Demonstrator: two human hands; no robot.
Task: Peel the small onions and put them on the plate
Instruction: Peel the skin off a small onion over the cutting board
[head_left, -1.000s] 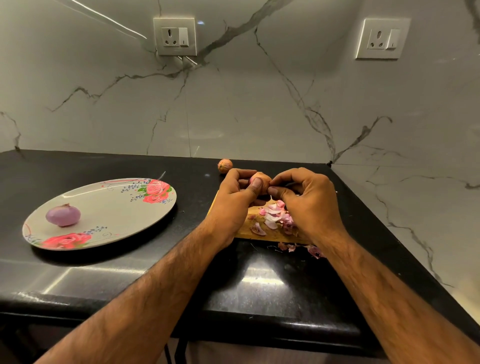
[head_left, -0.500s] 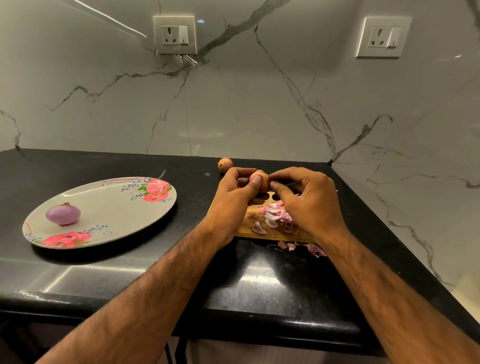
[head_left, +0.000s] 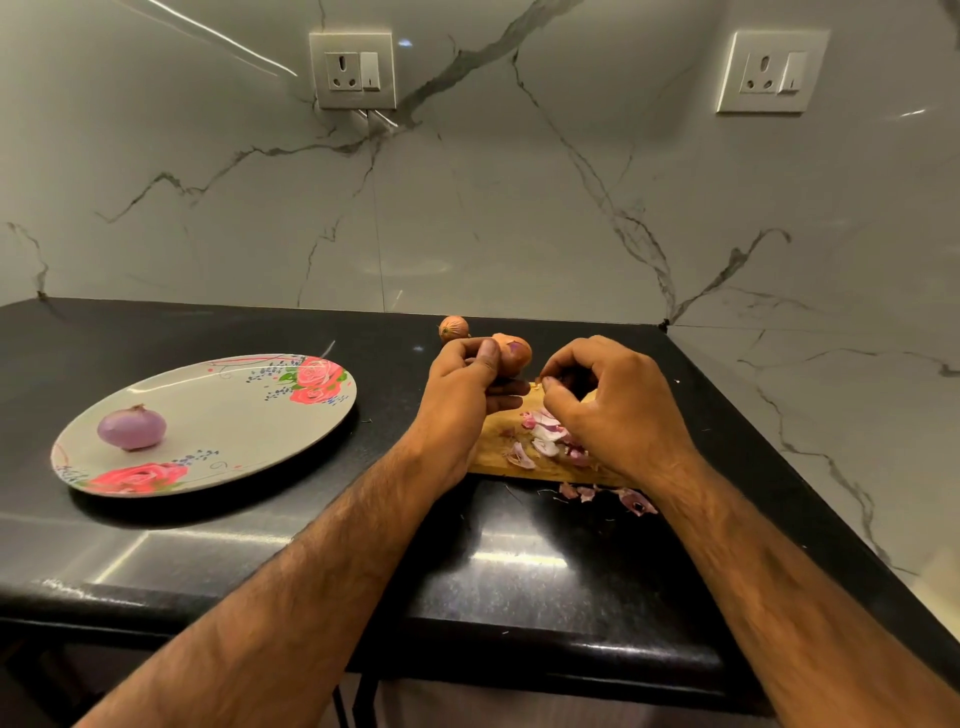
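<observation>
Onion in hand (head_left: 511, 353): held above the far edge of the cutting board (head_left: 498, 457); brown skin mostly on, one purple patch bared.
Left hand (head_left: 462, 384): fingers and thumb curled round that onion, gripping it at the tips.
Right hand (head_left: 608, 400): over the board, just right of the onion and apart from it; fingers curled, thumb and forefinger pinching what looks like a scrap of skin (head_left: 535, 383).
Peelings (head_left: 545, 436): heaped on the board; a few strays (head_left: 613, 496) lie just off its near edge.
Spare onion (head_left: 453, 328): unpeeled, just behind the board.
Plate (head_left: 223, 415): well left of the board, holding one peeled onion (head_left: 132, 427).
Risk: the fingertip grip looks slight, so a hard tug could flick the onion off behind the board; strays may scatter further.
Writing: none legible; the plate shows painted roses only, and the wall sockets (head_left: 353, 70) behind the board bear no readable marks.
</observation>
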